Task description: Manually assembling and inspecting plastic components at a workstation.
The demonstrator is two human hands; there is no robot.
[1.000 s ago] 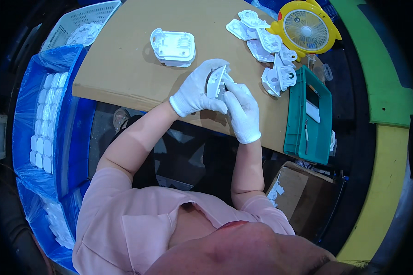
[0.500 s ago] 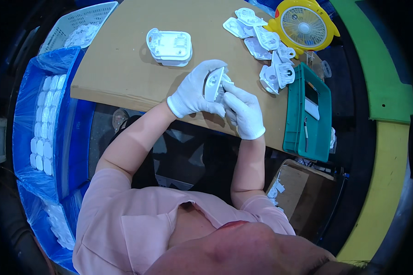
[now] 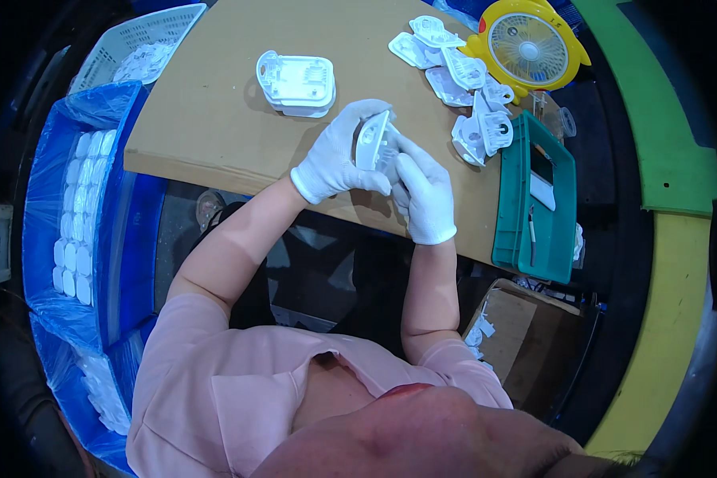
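White plastic piece [image 3: 369,145] found held up over the near edge of the tabletop [image 3: 207,103], set on edge, ribbed inner side turned toward the right grip [image 3: 424,187]. Clasped by the left grip [image 3: 336,151]: fingers wrapped behind its upper end, thumb laid below. Right grip: fingers curled, tips brought to the ribbed side; whether anything small is pinched there cannot be told.

Progress, as judged: piece not yet set down, handling of it seemingly mid-course. Just beyond the left grip, a bit to its left, a small stack of white pieces [image 3: 299,84] is neatly piled; perhaps already dealt with, though this is not proven. Beyond the right grip and to its right, a loose heap of white pieces [image 3: 464,70] is left untouched; by its disorder, probably still to be handled. Well left of both grips, rows of white pieces [image 3: 70,256] are packed in a blue bin [image 3: 127,231]; finished ones, by the look of it. No count attempted.

Against the frame half a second back: piece held by the left grip in nearly the same pose. Right grip shifted slightly up and leftward, its fingers drawn in more, where the forefinger had been laid farther out along the piece. Stack, heap and rows apparently undisturbed; slight overall shift put down to head motion.
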